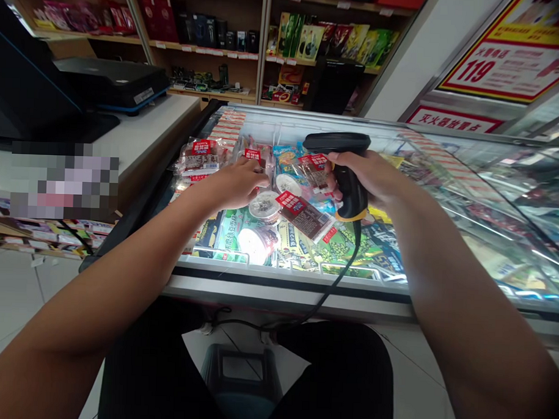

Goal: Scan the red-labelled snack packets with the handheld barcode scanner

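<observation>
My right hand [370, 176] is closed around the grip of a black barcode scanner [351, 190], its head level above the glass-walled freezer [258, 286]. A red-labelled snack packet [314, 172] lies right beside those fingers; whether they touch it I cannot tell. My left hand [241, 185] reaches over the goods with bent fingers closed on another red-labelled snack packet [252, 155], partly hidden by the hand. A similar packet [307, 218] lies tilted between the hands on round lidded tubs [265, 205]. More such packets [201, 158] are stacked left of my left hand.
The scanner's cable [336, 282] hangs over the freezer's front edge toward my knees. At the left stands a white counter [172, 117] with a black scale [112, 81]. Stocked shelves [212, 48] line the back. A dark stool-like object [241, 379] is between my legs.
</observation>
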Demonstrator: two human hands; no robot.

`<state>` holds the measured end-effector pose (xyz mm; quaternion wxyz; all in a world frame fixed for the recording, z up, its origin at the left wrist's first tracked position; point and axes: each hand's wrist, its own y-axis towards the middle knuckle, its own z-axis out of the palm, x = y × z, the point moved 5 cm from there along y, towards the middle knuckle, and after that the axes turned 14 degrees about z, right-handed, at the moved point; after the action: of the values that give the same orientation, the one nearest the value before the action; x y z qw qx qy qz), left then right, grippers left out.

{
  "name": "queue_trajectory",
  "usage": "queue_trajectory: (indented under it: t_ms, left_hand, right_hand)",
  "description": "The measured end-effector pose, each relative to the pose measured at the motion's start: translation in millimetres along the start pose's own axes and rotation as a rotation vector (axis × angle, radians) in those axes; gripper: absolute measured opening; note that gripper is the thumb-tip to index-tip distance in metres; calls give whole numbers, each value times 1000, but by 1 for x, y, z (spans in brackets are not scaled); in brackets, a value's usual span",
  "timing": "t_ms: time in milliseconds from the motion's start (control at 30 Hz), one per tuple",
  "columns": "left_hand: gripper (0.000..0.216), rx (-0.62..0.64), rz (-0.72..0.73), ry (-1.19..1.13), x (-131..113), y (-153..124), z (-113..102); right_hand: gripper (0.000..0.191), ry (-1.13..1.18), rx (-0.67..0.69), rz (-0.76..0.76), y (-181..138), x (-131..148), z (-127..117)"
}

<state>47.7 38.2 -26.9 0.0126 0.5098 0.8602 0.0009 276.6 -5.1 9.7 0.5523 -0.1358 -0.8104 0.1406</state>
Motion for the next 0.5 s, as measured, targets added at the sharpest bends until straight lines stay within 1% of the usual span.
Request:
queue_trajectory:
  t_ms: [33, 67, 167, 200, 233, 300, 400, 500]
  left_hand:
    - [45, 2, 5, -10, -3, 1, 1]
    - [51, 7, 19, -33, -8, 2, 2]
    - [84, 17, 117, -114, -28, 9, 11]
    - [90, 12, 155, -128, -34, 11, 14]
    - [90, 3, 186, -129, -40, 14, 15]
    - [83, -20, 204, -114, -46, 17, 16]
    - [70, -57, 155, -81, -48, 19, 13]
    - [62, -100, 75, -111, -48, 20, 10]
  right_hand:
    - [22, 9, -3, -3, 0, 0, 0]
    - [23, 17, -3, -7, 0, 0, -1]
    - [26, 38, -3, 4, 2, -2, -1]
    - [26, 44, -4, 13, 3, -3, -1]
    - [26, 50, -5, 21, 3, -4, 0]
    - [25, 53, -12, 33, 4, -4, 0]
    - [26, 41, 4, 29, 5, -3, 2]
    - [25, -5, 11, 48, 8, -6, 2]
